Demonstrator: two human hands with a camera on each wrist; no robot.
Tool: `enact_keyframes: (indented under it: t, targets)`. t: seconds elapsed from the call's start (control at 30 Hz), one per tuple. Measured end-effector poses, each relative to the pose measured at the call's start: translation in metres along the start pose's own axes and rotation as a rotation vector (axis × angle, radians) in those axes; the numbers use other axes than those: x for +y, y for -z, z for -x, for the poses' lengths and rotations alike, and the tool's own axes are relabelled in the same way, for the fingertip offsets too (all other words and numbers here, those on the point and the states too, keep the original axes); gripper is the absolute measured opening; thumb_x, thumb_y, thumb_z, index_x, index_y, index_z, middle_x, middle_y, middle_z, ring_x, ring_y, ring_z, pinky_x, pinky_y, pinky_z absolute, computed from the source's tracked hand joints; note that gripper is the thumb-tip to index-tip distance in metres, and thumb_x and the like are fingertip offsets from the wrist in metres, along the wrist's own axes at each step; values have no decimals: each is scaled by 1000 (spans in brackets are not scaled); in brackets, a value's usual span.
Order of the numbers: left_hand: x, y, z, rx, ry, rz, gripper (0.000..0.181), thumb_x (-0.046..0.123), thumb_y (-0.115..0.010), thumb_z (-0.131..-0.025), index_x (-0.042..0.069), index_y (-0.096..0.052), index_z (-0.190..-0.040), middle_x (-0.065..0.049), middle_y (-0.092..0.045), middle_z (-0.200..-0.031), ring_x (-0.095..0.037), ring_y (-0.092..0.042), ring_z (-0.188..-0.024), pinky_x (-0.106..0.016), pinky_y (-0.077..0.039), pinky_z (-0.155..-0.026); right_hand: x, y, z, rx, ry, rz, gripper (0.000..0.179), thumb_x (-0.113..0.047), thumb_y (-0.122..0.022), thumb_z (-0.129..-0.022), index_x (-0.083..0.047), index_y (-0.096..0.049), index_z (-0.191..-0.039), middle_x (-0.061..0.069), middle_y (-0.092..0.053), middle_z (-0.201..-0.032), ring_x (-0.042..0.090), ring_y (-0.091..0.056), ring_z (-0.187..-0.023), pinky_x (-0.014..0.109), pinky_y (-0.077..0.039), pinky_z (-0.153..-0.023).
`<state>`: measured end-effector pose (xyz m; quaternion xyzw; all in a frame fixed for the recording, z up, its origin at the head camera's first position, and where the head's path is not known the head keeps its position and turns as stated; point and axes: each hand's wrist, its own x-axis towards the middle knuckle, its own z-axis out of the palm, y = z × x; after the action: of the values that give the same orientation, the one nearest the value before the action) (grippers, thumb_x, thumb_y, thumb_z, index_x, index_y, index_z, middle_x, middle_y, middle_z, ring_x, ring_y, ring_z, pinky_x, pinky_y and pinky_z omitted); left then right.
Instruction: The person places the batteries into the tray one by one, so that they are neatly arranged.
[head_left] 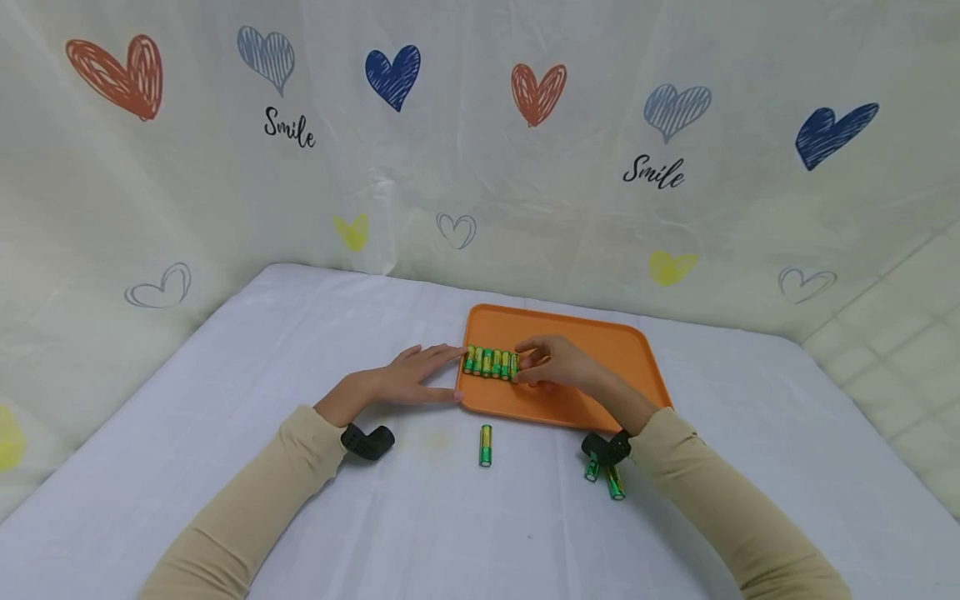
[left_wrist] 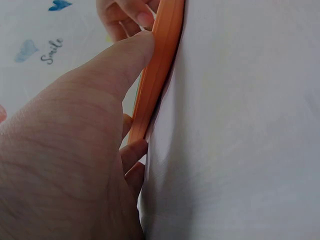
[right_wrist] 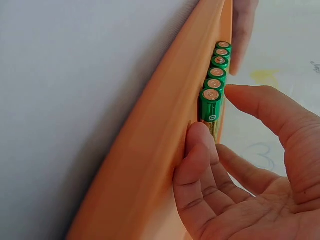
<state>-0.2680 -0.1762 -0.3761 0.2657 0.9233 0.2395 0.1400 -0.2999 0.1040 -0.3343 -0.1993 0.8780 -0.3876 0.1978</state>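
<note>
An orange tray (head_left: 600, 342) lies on the white-covered table. A row of several green-and-yellow batteries (head_left: 491, 363) lies side by side along its left part. My left hand (head_left: 405, 383) lies flat with straight fingers, its fingertips against the left end of the row and its thumb on the tray rim (left_wrist: 160, 75). My right hand (head_left: 558, 367) sits at the right end of the row, thumb and forefinger pinching the last battery (right_wrist: 211, 107). In the right wrist view the battery tops (right_wrist: 218, 65) line up against the tray wall (right_wrist: 150, 165).
One loose battery (head_left: 485, 444) lies on the table just in front of the tray. Two more batteries (head_left: 615, 482) lie by my right wrist. A sheet printed with hearts hangs behind and to the sides. White cloth stretches to the left and right.
</note>
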Motion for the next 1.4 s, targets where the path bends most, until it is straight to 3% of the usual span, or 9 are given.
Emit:
enact_keyframes:
  t: [0.3,1.1,1.4]
  targets:
    - [1,0,1,-5,6,-2,83,58,-54,-93,23,-16,-158,-5,-17,-163,-22,-8,-151,-49,1,-120,-4,-2,9,16,-23,-43,52,-13,-70,-91,4,-51,-135,17,-60,-107,18,-62,-68,28,-52,-61]
    - [4,-1,2,0,6,6,83,58,-54,-93,23,-16,-158,-6,-18,-163,-24,-9,-151,-50,2,-120,-15,-17,35,18,44,-45,40,-18,-72,-90,-2,-61,-125,10,-63,-102,20,-65,-76,28,-52,-69]
    - [5,0,2,4,2,8,82,58,-54,-93,24,-17,-158,-4,-18,-163,-23,-8,-151,-50,2,-120,-14,-22,43,-19,81,-106,34,-14,-70,-91,-2,-63,-122,9,-62,-100,22,-66,-77,24,-52,-66]
